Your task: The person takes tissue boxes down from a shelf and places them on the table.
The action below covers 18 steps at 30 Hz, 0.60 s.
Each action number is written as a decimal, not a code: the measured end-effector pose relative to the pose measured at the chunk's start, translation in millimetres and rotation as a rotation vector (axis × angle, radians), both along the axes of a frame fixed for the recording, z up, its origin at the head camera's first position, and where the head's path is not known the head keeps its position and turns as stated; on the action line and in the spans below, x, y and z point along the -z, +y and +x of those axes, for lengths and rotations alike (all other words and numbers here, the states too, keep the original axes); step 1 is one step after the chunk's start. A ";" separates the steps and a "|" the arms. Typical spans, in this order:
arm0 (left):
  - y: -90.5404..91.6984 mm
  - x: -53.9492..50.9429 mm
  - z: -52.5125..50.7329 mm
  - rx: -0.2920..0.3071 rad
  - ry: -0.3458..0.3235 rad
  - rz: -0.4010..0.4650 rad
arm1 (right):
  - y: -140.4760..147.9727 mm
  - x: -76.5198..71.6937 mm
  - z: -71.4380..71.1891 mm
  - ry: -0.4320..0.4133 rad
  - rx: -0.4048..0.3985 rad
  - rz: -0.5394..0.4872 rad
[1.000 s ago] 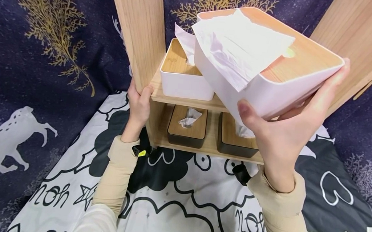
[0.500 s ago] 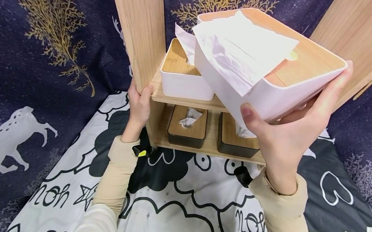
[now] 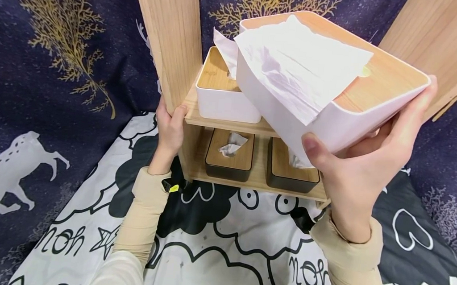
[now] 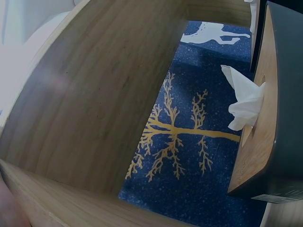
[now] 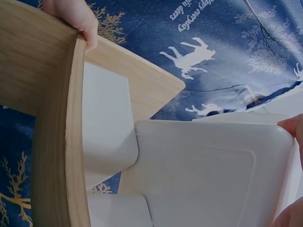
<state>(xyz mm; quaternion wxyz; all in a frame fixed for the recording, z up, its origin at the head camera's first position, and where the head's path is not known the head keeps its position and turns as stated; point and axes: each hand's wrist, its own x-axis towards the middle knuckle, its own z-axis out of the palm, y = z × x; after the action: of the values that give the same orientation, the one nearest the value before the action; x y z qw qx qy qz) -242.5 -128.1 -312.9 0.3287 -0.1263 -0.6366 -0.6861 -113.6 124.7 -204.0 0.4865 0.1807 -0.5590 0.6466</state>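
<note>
In the head view my right hand (image 3: 367, 171) grips a white tissue box (image 3: 394, 84) with a wood lid by its near right corner, thumb on the side. The box is tilted in the air above the shelf, a large tissue (image 3: 299, 63) draped from its slot. My left hand (image 3: 170, 129) holds the left edge of the wooden shelf (image 3: 230, 124). Another white tissue box (image 3: 227, 104) stands on the upper board, partly behind the held one. The right wrist view shows the held box's underside (image 5: 203, 175) and fingertips (image 5: 291, 127) at its edge.
Two dark tissue boxes with wood lids, left (image 3: 229, 160) and right (image 3: 290, 176), stand on the lower board. Wooden uprights rise at left (image 3: 172, 35) and right (image 3: 441, 47). A patterned cloth (image 3: 211, 257) lies beneath, with a dark blue curtain (image 3: 110, 61) around.
My right hand has moved slightly right and down with the held white box. My left hand stays on the shelf edge.
</note>
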 end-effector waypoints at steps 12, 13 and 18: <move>-0.2 0.9 -1.1 -0.006 0.000 0.003 | 6.1 2.4 1.4 0.047 -0.063 -0.039; -0.1 0.9 -1.0 -0.005 0.001 0.002 | 6.4 2.4 1.7 0.047 -0.071 -0.046; 0.3 0.4 -0.3 -0.007 0.004 0.002 | 7.4 1.6 2.9 0.059 -0.098 -0.073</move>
<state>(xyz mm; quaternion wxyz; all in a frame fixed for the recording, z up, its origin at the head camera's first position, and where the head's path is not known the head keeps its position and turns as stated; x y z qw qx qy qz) -242.9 -127.9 -313.3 0.3323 -0.1251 -0.6357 -0.6854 -110.8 132.1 -205.6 0.4767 0.2089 -0.5112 0.6840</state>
